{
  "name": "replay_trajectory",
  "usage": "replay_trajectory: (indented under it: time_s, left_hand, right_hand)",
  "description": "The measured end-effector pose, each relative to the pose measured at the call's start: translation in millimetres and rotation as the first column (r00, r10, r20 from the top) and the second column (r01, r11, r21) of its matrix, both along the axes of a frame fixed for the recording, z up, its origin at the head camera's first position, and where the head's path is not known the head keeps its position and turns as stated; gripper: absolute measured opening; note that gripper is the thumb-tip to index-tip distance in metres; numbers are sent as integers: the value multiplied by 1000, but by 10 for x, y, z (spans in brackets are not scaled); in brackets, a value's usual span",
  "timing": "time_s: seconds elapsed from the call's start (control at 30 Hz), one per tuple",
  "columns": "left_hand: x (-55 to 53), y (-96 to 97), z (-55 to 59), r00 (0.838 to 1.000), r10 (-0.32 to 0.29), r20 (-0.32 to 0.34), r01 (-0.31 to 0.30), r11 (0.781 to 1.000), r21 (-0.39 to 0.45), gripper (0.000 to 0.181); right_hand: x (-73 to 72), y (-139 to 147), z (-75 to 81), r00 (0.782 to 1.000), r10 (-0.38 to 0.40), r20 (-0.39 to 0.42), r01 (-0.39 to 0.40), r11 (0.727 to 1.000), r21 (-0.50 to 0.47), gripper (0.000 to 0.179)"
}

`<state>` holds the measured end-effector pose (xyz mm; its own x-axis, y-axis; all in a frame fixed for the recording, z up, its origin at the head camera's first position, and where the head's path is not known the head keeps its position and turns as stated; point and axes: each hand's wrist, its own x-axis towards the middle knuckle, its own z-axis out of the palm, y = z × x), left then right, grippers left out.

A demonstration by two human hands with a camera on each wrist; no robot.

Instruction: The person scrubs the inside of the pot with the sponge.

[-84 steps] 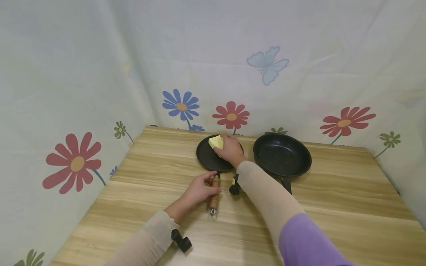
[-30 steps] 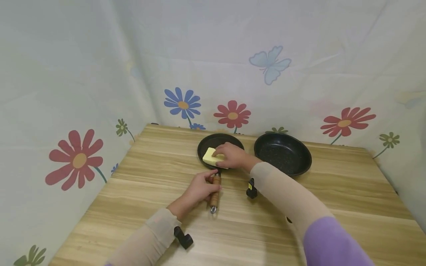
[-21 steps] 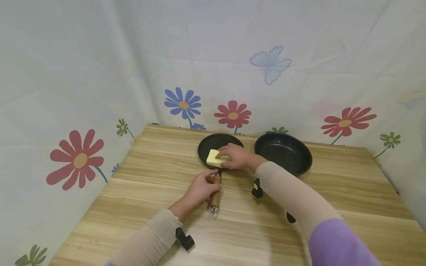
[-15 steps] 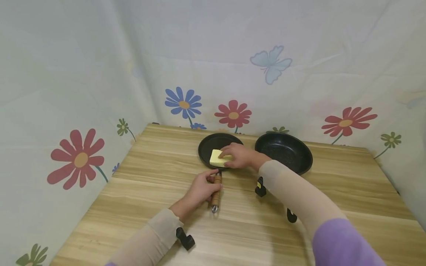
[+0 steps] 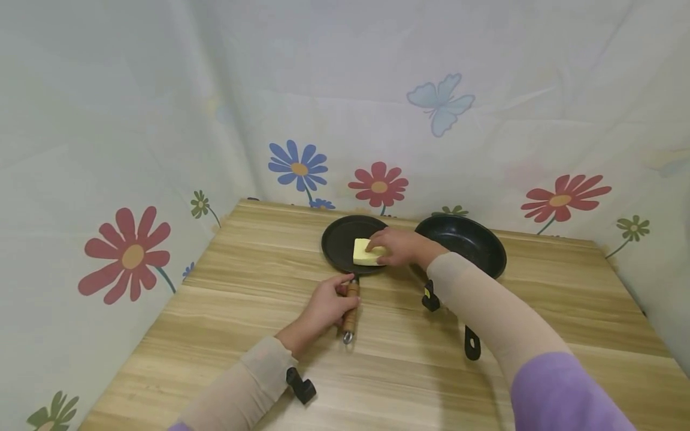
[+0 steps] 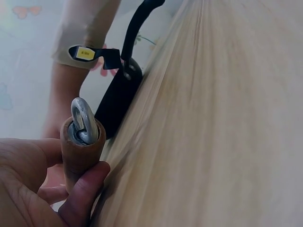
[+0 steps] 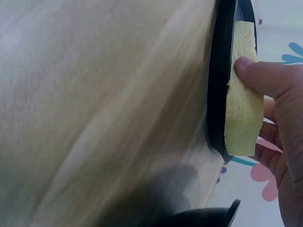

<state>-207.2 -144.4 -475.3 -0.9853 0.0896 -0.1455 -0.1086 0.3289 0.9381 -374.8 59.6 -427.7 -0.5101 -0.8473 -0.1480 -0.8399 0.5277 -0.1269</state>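
Observation:
In the head view a small flat black frying pan lies on the wooden table, its wooden handle towards the person. My left hand holds that handle between thumb and fingers; the left wrist view shows the handle's metal hanging ring close up. A pale yellow sponge lies against the pan's inner surface at its near right side. My right hand grips the sponge, and in the right wrist view the thumb presses its near long edge while the other fingers are partly hidden behind it.
A larger, deeper black frying pan stands to the right, partly behind the right forearm, its black handle pointing to the front. A cloth printed with flowers hangs behind the wooden table.
Over the earlier frames the right hand has moved the sponge from the pan's far side to its near side, then rightwards to the near right rim. The left hand keeps hold of the handle.

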Motion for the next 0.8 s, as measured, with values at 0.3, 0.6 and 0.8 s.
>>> replay_trajectory:
  time_s: [0.3,0.6,0.8]
  left_hand:
    - [-13,-21,-53,1000,-18,-24,18,1000,-16,64]
    - [-7,11,-68,999,-9,-44,8,1000,-18,66]
    - [-9,10,-72,998,-10,-58,8,999,-33,66]
  right_hand:
    - [-101,28,-11,993,-74,-91,76,997,11,35]
    - [-218,37,-115,953,-198,-227,208,978,17,36]
    - [-293,31,-81,928,-224,-299,262,960,94,45]
